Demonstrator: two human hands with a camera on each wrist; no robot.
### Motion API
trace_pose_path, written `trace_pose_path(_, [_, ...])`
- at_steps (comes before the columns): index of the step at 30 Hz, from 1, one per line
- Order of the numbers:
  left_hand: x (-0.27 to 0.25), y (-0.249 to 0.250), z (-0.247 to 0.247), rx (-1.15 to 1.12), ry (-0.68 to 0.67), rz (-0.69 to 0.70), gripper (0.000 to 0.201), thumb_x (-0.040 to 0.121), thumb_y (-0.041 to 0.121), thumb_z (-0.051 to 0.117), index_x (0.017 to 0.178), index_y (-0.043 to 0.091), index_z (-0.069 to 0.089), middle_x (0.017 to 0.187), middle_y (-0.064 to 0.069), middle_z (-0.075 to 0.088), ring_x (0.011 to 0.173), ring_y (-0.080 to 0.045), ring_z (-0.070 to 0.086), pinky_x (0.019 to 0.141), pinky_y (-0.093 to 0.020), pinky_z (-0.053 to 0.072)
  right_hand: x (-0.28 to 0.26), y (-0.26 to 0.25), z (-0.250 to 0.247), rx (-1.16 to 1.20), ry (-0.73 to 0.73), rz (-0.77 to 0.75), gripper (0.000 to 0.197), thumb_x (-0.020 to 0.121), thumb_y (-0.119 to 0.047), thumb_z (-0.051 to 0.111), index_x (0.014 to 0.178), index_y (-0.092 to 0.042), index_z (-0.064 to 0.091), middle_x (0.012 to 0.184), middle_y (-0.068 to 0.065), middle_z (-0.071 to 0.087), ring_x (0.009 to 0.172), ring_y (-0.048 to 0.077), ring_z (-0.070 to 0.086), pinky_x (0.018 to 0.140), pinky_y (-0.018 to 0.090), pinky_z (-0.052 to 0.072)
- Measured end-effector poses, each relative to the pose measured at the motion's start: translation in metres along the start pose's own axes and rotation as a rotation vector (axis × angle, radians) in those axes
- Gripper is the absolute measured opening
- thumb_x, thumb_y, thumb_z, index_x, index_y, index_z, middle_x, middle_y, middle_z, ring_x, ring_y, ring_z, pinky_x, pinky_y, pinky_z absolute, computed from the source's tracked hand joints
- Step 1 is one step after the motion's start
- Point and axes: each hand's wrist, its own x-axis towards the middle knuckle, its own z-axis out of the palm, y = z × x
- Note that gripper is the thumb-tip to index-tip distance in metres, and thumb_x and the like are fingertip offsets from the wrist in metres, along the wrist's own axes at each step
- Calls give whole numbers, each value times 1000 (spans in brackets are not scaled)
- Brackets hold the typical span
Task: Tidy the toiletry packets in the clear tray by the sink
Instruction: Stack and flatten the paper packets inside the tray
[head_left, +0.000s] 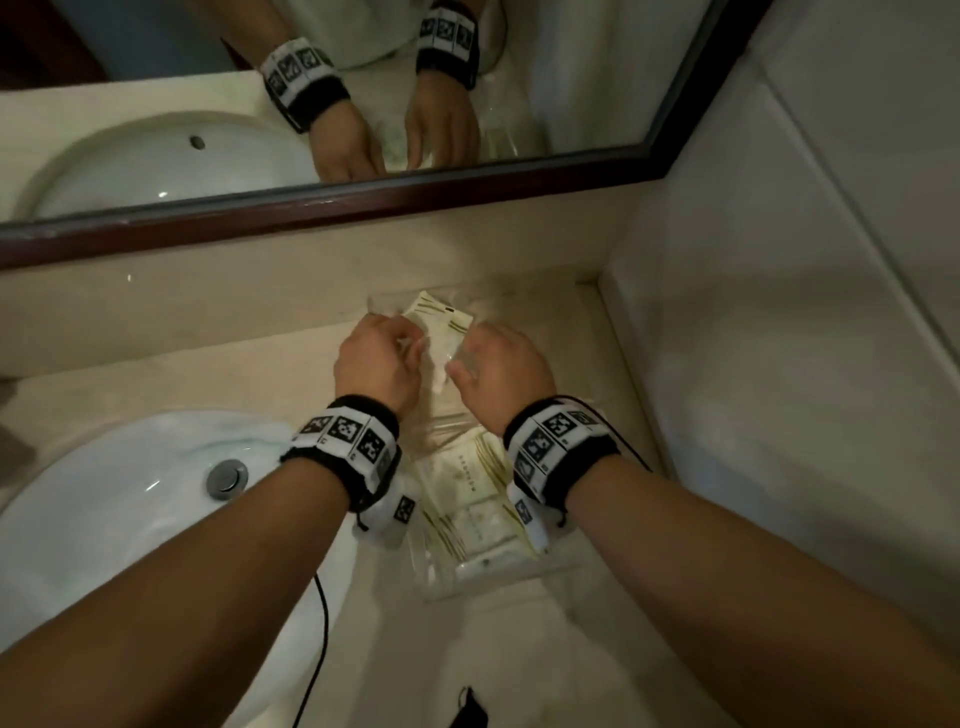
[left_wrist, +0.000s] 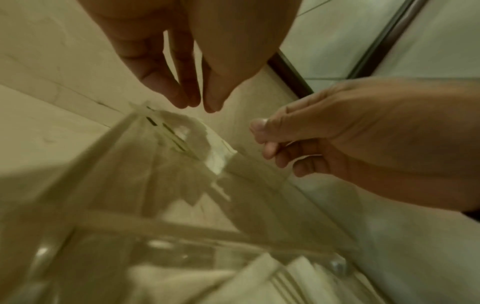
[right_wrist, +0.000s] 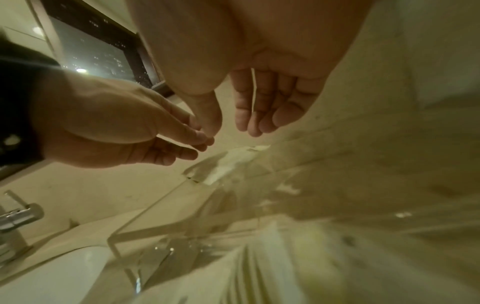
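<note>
A clear tray (head_left: 524, 578) lies on the counter right of the sink, in the corner by the wall. Cream packets (head_left: 470, 483) fill its near compartment. One cream packet (head_left: 441, 319) with dark stripes lies askew in the far compartment. Both hands hover just above that far packet. My left hand (head_left: 408, 340) has relaxed fingers with the tips close together (left_wrist: 200, 106), holding nothing. My right hand (head_left: 470, 356) is loosely curled (right_wrist: 228, 127) and also holds nothing. The striped packet (left_wrist: 179, 133) sits below both sets of fingertips, apart from them.
A white sink (head_left: 130, 493) with a metal drain lies to the left, and a faucet (right_wrist: 20, 216) stands behind it. A dark-framed mirror (head_left: 363, 200) runs along the back. A tiled wall (head_left: 779, 364) closes the right side. A black cable (head_left: 319, 623) and a small black object (head_left: 470, 709) lie near the front.
</note>
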Motion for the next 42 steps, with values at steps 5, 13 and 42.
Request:
trace_pose_path(5, [28, -11, -3, 21, -19, -102, 28, 90, 7, 52, 103, 21, 73, 119, -8, 65, 105, -32, 62, 89, -35, 49, 32, -17, 19, -20, -52, -76, 35, 89, -27, 63, 118, -8, 60, 122, 11, 56, 112, 29, 51, 93, 37, 45])
trace_pose_path(13, [48, -11, 4, 179, -129, -154, 20, 91, 18, 58, 108, 24, 66, 105, -16, 69, 97, -38, 64, 82, -35, 50, 52, -12, 38, -119, -43, -82, 16, 87, -9, 62, 102, -8, 66, 116, 6, 61, 99, 29, 56, 82, 36, 49])
trace_pose_path(42, [-113, -6, 34, 255, -586, 105, 21, 97, 30, 52, 105, 30, 71, 112, -1, 68, 103, -25, 62, 85, -32, 48, -132, 67, -3, -170, -166, 356, 18, 88, -8, 47, 98, -1, 60, 120, 16, 60, 97, 32, 62, 75, 31, 46])
